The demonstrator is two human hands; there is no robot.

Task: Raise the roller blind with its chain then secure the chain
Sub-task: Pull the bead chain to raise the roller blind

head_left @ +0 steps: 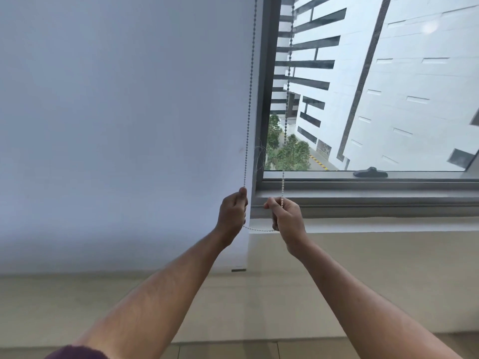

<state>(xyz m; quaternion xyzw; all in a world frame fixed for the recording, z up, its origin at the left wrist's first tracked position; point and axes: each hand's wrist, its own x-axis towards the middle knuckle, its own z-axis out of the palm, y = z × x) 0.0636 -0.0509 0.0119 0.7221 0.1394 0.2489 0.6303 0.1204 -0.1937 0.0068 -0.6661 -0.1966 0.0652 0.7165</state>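
A pale grey roller blind [124, 125] hangs fully down on the left, its bottom bar [238, 269] just above the beige wall. A white bead chain [249, 99] runs down along the blind's right edge in two strands. My left hand [232, 211] grips the left strand at its lower end. My right hand [286, 216] grips the right strand [287, 99] in front of the window frame. The bottom of the chain loop [259, 229] sags between the two hands.
An uncovered window [375, 86] on the right shows white buildings and trees outside. A dark window handle [370, 173] lies on the lower frame [363, 183]. A white sill [363, 224] and beige wall [363, 281] run below.
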